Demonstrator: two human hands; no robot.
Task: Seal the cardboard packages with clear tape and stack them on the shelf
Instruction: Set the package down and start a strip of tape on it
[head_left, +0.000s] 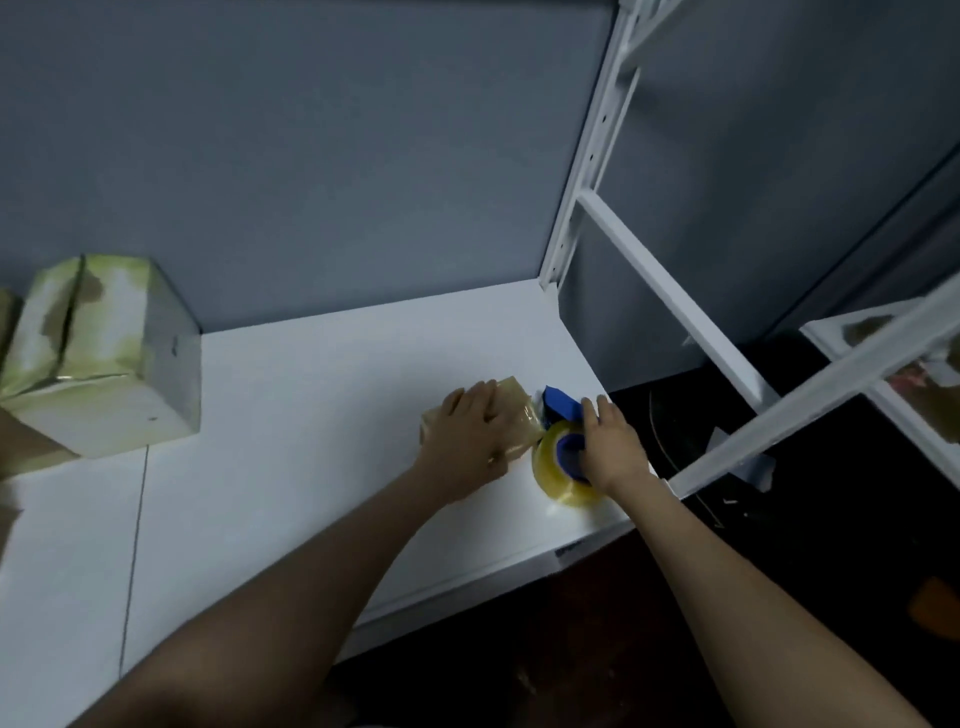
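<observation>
A small cardboard package lies on the white shelf board near its right end. My left hand rests flat on top of it, fingers spread. Just to its right, my right hand grips a blue tape dispenser carrying a roll of clear tape. The dispenser's front touches the package's right end. A taped stack of larger cardboard packages stands at the shelf's far left, against the grey wall.
White metal shelf uprights and cross braces rise at the right. A second white rack holding items stands further right. Beyond the shelf's right edge is dark floor. A grey wall backs the shelf.
</observation>
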